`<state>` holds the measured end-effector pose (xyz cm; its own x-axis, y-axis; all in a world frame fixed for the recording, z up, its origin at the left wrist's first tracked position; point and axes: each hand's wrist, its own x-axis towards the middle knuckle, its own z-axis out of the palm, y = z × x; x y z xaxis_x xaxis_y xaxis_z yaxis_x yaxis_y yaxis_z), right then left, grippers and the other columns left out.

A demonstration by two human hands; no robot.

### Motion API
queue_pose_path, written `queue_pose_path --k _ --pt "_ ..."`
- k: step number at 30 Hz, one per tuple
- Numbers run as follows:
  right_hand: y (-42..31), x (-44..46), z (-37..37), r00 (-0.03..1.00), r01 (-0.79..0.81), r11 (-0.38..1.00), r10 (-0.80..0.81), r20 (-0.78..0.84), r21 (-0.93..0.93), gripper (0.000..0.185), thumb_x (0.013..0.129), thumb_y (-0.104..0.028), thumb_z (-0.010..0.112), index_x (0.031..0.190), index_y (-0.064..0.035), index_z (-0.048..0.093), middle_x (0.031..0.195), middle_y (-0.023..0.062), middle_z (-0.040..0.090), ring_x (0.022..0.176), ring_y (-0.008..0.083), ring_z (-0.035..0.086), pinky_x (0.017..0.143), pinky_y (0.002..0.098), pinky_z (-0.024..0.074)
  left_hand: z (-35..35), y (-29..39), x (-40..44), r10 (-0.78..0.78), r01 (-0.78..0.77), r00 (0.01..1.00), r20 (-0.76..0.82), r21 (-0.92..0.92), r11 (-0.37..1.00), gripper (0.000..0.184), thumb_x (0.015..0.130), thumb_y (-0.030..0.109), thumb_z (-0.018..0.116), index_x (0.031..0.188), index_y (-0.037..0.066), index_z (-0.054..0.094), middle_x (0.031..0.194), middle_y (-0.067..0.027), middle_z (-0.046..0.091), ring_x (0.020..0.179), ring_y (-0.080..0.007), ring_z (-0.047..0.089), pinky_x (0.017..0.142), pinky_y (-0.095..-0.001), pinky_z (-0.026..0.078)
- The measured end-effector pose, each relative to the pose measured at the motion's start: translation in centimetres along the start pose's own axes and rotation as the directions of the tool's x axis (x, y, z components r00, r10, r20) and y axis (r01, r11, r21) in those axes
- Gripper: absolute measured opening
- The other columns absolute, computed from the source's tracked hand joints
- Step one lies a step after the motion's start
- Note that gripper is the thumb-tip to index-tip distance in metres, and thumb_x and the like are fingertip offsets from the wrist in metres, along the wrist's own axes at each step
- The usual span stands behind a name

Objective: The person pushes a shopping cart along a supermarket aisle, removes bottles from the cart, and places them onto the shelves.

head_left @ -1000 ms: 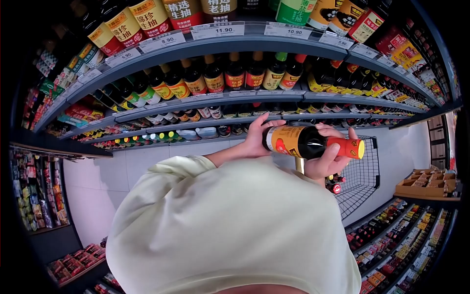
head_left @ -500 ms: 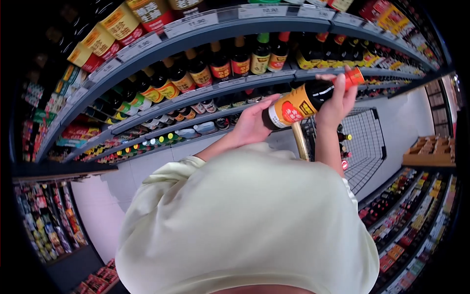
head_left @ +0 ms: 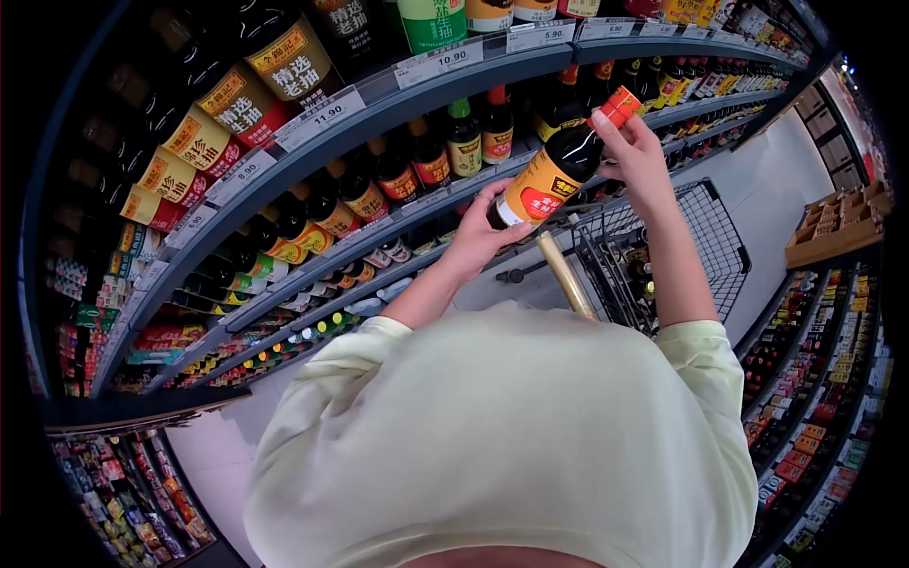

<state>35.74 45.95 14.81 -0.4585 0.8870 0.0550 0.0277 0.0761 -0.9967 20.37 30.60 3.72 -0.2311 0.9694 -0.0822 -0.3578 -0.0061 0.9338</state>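
Note:
A dark sauce bottle (head_left: pixel 547 186) with an orange and red label and a red cap is held tilted, its cap up to the right. My left hand (head_left: pixel 485 227) is wrapped round its base, thumb on the label's lower edge. Up at the neck, just below the cap, my right hand (head_left: pixel 632 151) grips it with thumb and fingers. Behind the bottle runs a shelf of similar sauce bottles (head_left: pixel 431 163), some with red or green caps.
A wire shopping cart (head_left: pixel 712 237) with a gold handle (head_left: pixel 564 275) and bottles inside stands below my right forearm. Price tags line the upper shelf edge (head_left: pixel 379 90). Cardboard boxes (head_left: pixel 833 227) and another stocked shelf (head_left: pixel 814 379) are at the right.
The bottle has risen and tilted more upright, with both hands still on it. The view has turned, so the shelves slope more steeply and the cart's gold handle shows more.

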Motion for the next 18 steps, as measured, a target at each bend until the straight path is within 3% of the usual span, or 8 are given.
queue_pose_path --k 1,3,8,10,11,13,14,18 --pt "-0.4 0.0 -0.3 0.991 -0.127 0.990 0.129 0.024 -0.063 0.036 0.088 -0.036 0.068 0.108 -0.0075 0.060 0.091 -0.0028 0.060 0.080 0.0048 0.058 0.068 0.0243 0.0517 -0.4 -0.4 0.8 0.003 -0.003 1.000 0.002 0.003 1.000 0.075 0.077 0.010 0.078 0.138 0.006 0.035 0.129 -0.0073 0.048 0.119 -0.0162 0.047 0.100 -0.0299 0.040" --pt "0.0 0.6 -0.7 0.992 -0.126 0.988 0.128 0.021 -0.087 0.037 0.086 -0.036 0.070 0.108 -0.0083 0.060 0.088 -0.0037 0.059 0.078 0.0036 0.057 0.064 0.0242 0.0526 -1.4 -2.0 2.9 0.148 -0.158 0.986 0.076 0.141 0.977 0.073 0.076 0.009 0.078 0.137 0.006 0.037 0.130 -0.0078 0.047 0.120 -0.0173 0.046 0.104 -0.0303 0.036" --pt "1.3 3.3 -0.7 0.998 0.053 0.990 -0.056 -0.020 -0.127 0.032 0.087 -0.028 0.070 0.101 -0.0015 0.059 0.088 0.0029 0.064 0.076 0.0066 0.060 0.063 0.0215 0.0501 -1.4 -4.1 8.2 0.281 -0.304 0.951 0.126 0.226 0.926 0.077 0.078 0.007 0.076 0.141 0.005 0.032 0.134 -0.0118 0.046 0.127 -0.0189 0.041 0.106 -0.0311 0.034" --pt "2.1 4.1 0.1 0.965 0.262 0.959 -0.264 -0.001 -0.108 0.029 0.088 -0.021 0.069 0.101 0.0017 0.058 0.086 0.0047 0.066 0.077 0.0092 0.062 0.067 0.0239 0.0484 -0.2 -3.9 9.1 0.178 -0.177 0.984 0.022 -0.054 0.983 0.087 0.079 0.003 0.073 0.148 0.006 0.020 0.138 -0.0145 0.042 0.130 -0.0197 0.039 0.107 -0.0319 0.033" --pt "2.6 4.7 0.3 0.965 0.262 0.959 -0.263 0.000 -0.110 0.029 0.088 -0.021 0.069 0.101 0.0017 0.058 0.086 0.0047 0.066 0.077 0.0092 0.062 0.067 0.0239 0.0484 0.2 -3.7 9.4 0.178 -0.177 0.984 0.021 -0.057 0.983 0.087 0.079 0.003 0.073 0.148 0.006 0.020 0.138 -0.0145 0.042 0.130 -0.0197 0.039 0.107 -0.0319 0.033" --pt "3.5 5.9 0.6 0.900 0.431 0.854 -0.429 0.073 -0.291 0.029 0.087 -0.019 0.069 0.103 0.0026 0.057 0.085 0.0073 0.067 0.076 0.0118 0.063 0.070 0.0275 0.0491 0.6 -3.3 9.7 0.062 -0.062 0.998 0.005 0.173 0.983 0.096 0.082 0.013 0.073 0.151 0.006 0.007 0.150 -0.0154 0.024 0.138 -0.0283 0.030 0.109 -0.0374 0.032" --pt "4.8 7.0 0.6 0.894 0.444 0.840 -0.440 0.088 -0.312 0.030 0.086 -0.017 0.070 0.104 0.0022 0.057 0.086 0.0116 0.068 0.075 0.0162 0.064 0.069 0.0297 0.0494 0.6 -2.9 10.0 -0.030 0.037 0.999 -0.030 0.292 0.956 0.094 0.085 0.016 0.070 0.150 0.004 0.004 0.152 -0.0172 0.021 0.139 -0.0300 0.028 0.109 -0.0358 0.032" --pt "6.5 9.3 1.5 0.874 0.480 0.783 -0.465 0.141 -0.395 0.031 0.084 -0.016 0.070 0.106 0.0013 0.056 0.083 0.0151 0.066 0.071 0.0238 0.065 0.065 0.0311 0.0491 0.0 -5.0 12.3 -0.105 0.115 0.993 -0.053 0.242 0.963 0.090 0.087 0.020 0.067 0.150 0.002 0.005 0.155 -0.0158 0.016 0.137 -0.0290 0.032 0.108 -0.0325 0.032"
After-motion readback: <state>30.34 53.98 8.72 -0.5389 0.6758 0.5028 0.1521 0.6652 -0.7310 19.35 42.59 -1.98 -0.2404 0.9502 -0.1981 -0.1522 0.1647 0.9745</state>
